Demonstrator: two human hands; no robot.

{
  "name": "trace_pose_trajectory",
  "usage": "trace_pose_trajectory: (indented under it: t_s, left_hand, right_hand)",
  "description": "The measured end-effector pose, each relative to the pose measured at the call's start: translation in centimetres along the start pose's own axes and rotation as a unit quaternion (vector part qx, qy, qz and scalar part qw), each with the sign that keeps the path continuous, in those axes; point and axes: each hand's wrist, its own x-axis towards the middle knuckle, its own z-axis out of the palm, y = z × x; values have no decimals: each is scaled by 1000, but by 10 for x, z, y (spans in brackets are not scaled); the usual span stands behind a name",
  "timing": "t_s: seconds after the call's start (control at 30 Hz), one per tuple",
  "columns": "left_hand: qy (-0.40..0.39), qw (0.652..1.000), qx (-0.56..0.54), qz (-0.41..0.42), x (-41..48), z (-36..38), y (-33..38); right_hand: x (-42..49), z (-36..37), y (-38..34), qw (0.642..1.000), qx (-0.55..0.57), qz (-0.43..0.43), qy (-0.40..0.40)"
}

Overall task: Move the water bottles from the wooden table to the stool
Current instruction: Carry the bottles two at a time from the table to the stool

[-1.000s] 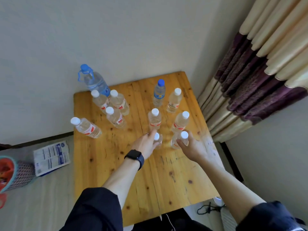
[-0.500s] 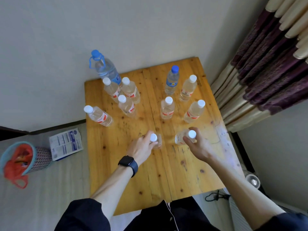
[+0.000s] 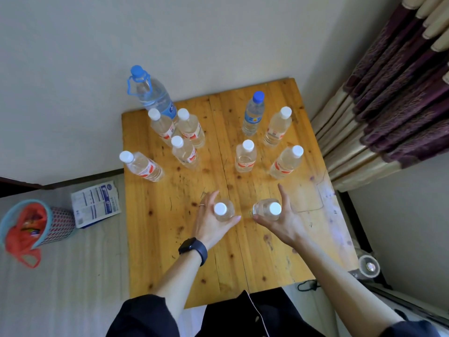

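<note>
Two small clear water bottles with white caps are in my hands above the middle of the wooden table. My left hand grips the left bottle from below and the side. My right hand grips the right bottle the same way. Several more white-capped bottles stand further back on the table, along with a small blue-capped bottle and a large blue-capped bottle at the back left. No stool is in view.
The table stands in a corner against the wall. Curtains hang at the right. On the floor at the left lie a printed white packet and a basket with a red bag. A cable and a round object lie by the table's near right corner.
Both hands have closed round their bottles and drawn them toward me, off the cluster. The camera has tilted, so the table sits lower in the frame.
</note>
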Motion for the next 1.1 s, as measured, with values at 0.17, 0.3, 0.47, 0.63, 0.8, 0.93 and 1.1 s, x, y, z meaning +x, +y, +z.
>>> trace_pose_trajectory:
  t_s: [0.17, 0.3, 0.47, 0.63, 0.8, 0.93, 1.1]
  left_hand:
    - [52, 998, 19, -1, 16, 19, -2]
    - [80, 996, 44, 11, 17, 20, -8]
    - [78, 995, 57, 17, 16, 13, -4]
    - [106, 992, 59, 36, 9, -15, 1]
    - [106, 983, 97, 113, 14, -53, 32]
    - [104, 969, 104, 200, 11, -78, 86]
    - [87, 926, 174, 324, -3, -93, 177]
  right_hand:
    - [16, 14, 2, 999, 37, -6, 15]
    - [19, 19, 7, 997, 61, -2, 41]
    - [17, 15, 3, 998, 58, 0, 36]
    - [11, -2, -12, 998, 48, 3, 40]
    - [-29, -36, -51, 990, 64, -20, 121]
    - [-77, -77, -89, 975, 72, -51, 202]
    - [-139, -121, -115, 941, 129, -74, 305]
